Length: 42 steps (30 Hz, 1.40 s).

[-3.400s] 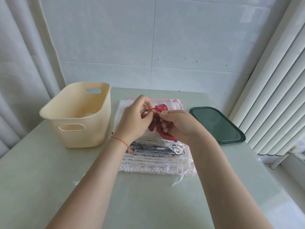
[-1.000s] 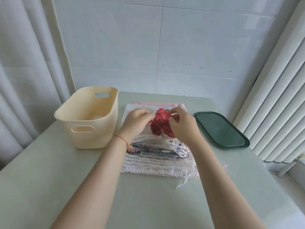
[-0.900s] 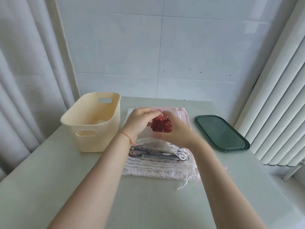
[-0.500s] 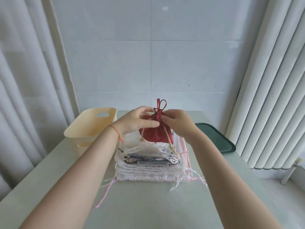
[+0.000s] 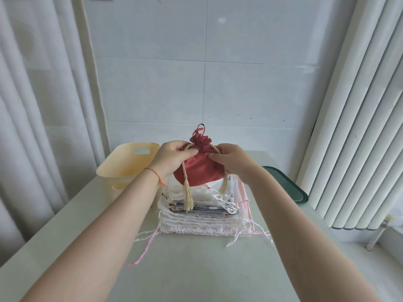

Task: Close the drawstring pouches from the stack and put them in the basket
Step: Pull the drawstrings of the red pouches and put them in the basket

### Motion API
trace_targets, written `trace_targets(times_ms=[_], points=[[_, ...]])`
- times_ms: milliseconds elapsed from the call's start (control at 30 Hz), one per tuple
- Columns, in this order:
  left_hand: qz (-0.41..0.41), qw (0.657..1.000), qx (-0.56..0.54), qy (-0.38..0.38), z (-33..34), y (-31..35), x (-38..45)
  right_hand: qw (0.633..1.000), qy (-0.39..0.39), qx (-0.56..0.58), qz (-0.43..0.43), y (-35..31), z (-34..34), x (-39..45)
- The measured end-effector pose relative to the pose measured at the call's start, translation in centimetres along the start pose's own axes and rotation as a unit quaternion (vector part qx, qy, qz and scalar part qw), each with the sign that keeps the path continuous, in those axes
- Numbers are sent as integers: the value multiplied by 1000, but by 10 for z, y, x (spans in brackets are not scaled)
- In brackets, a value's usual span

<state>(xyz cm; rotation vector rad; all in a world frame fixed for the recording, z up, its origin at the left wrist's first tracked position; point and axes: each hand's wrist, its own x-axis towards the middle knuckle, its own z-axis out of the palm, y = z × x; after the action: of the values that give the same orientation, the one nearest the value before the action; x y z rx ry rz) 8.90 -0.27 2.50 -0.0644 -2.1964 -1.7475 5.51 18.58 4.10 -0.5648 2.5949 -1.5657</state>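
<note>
A red satin drawstring pouch (image 5: 198,168) is held up above the stack of pouches (image 5: 202,216), its mouth gathered tight. My left hand (image 5: 174,158) pinches the gold cord at the pouch's left side and my right hand (image 5: 231,159) pinches it at the right side. Two gold tassels hang down from the cord over the stack. The stack holds several white, patterned and pink pouches with loose strings trailing onto the table. The cream basket (image 5: 128,164) stands to the left of the stack, behind my left forearm.
A dark green lid (image 5: 285,184) lies on the table to the right of the stack. White curtains hang at the left and a white ribbed radiator stands at the right. A tiled wall runs behind the table's far edge.
The red pouch has been lifted off the stack and its mouth cinched shut. The hands now hold the cord farther apart, and the tassels hang free.
</note>
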Motion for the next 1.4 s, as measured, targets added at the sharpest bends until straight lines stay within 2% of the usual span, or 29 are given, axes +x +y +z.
trace_targets(times_ms=[100,167,300,433,533,600,633,700,767,933,1000,1067,1167,1400], points=[[3,1000,5,3,-16,4,2,999,37,0,-1,-17,7,9],[33,996,43,71,-36,4,6,998,58,-28,-21,-31,19,23],[75,968,156,182,-87,5,19,981,65,-155,-94,-64,59,62],[83,965,91,232,-134,4,32,979,88,-117,-142,-96,109,98],[46,973,78,214,-158,-13,42,984,40,-117,-128,-100,148,117],[-4,972,168,163,-168,-27,46,983,-27,-152,-95,-94,160,120],[-37,962,244,120,-173,-37,48,977,-72,-183,-78,-90,163,121],[-79,919,384,43,-180,-50,52,960,-140,-237,-44,-83,167,125],[-83,893,441,15,-182,-57,58,953,-166,-252,-19,-79,169,130],[-52,882,467,49,-182,-63,79,950,-92,-292,-59,-73,180,150],[-62,862,503,17,-181,-65,82,929,-113,-345,-75,-70,182,151],[-88,847,523,-24,-180,-66,81,928,-127,-344,-67,-64,179,151],[-85,866,491,-27,-172,-57,74,949,-109,-288,-63,-60,168,144],[6,915,401,54,-98,-34,65,969,-13,-242,-45,-32,108,111]])
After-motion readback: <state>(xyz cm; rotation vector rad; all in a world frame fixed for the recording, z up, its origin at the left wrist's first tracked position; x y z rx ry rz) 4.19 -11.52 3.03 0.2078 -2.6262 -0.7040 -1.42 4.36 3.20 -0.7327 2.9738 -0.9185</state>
